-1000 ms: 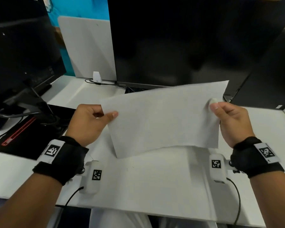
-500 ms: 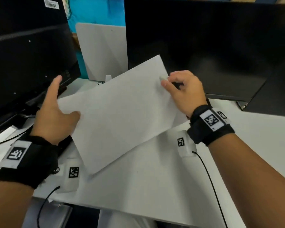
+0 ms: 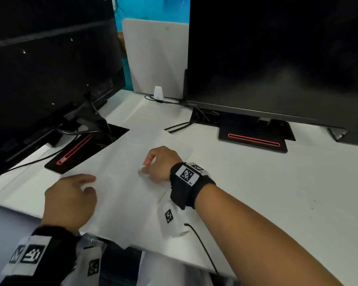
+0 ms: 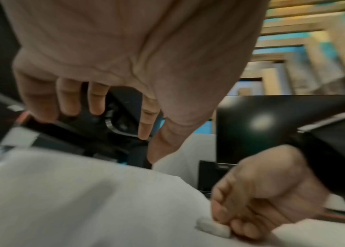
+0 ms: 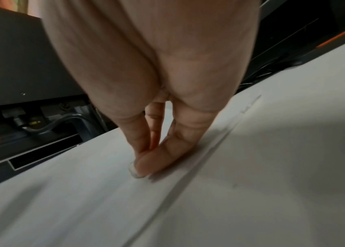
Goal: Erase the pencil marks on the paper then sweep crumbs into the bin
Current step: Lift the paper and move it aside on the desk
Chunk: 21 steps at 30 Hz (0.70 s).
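A white sheet of paper [image 3: 120,182] lies slanted on the white desk [image 3: 277,193], with its near corner over the front edge. My right hand [image 3: 144,169] pinches a small white eraser [image 3: 142,171] and holds it down on the sheet's middle. The left wrist view shows the eraser [image 4: 214,228] between those fingertips, and the right wrist view shows the eraser [image 5: 134,171] touching the paper [image 5: 72,192]. My left hand [image 3: 87,183] hovers over the sheet's left part, fingers loose and holding nothing. Pencil marks are too faint to tell. No bin is in view.
A dark monitor [image 3: 50,69] stands at the left and a larger one [image 3: 277,58] at the back right. Their black bases with red lines [image 3: 253,139] sit on the desk. Cables [image 3: 178,124] run behind the paper. A white panel [image 3: 155,58] stands at the back.
The paper, held up in the air by both hands before, now lies on the desk. My left hand has let go of it. My right hand has come down with the eraser.
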Tool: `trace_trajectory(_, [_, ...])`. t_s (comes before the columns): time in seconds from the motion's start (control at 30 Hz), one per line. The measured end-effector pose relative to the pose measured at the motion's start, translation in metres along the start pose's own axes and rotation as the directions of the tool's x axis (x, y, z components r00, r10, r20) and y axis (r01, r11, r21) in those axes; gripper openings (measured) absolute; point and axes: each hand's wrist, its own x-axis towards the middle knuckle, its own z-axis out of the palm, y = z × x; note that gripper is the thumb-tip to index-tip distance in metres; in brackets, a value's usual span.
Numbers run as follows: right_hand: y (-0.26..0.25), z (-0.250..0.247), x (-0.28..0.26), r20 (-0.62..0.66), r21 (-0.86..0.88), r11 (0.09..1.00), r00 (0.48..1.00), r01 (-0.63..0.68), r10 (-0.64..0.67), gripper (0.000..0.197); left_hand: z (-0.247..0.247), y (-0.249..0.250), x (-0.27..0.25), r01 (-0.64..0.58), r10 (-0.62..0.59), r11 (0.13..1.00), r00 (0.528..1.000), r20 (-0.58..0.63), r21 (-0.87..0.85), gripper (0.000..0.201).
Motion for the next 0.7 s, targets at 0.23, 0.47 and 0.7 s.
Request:
trace_trajectory(0.23, [0.013, 0.011, 0.013, 0.053, -0.026, 0.997, 0.996, -0.074, 0.075, 0.015, -0.003, 0.002, -0.011, -0.007, 0.025, 0.956, 0.998, -0.060, 0.292, 0.062])
trace_trajectory(0.47, [0.025, -0.024, -0.008, -0.111, 0.210, 0.976, 0.991, -0.057, 0.081, 0.012, 0.038, 0.056, -0.023, -0.492, 0.452, 0.845, 0.867, 0.211, 0.210, 0.024])
trace_trajectory(0.7, [0.076, -0.104, -0.132, -0.184, 0.243, 0.967, 0.975, -0.080, 0.127, 0.049, 0.083, 0.086, -0.036, -0.369, 0.406, 0.914, 0.825, 0.393, -0.169, 0.046])
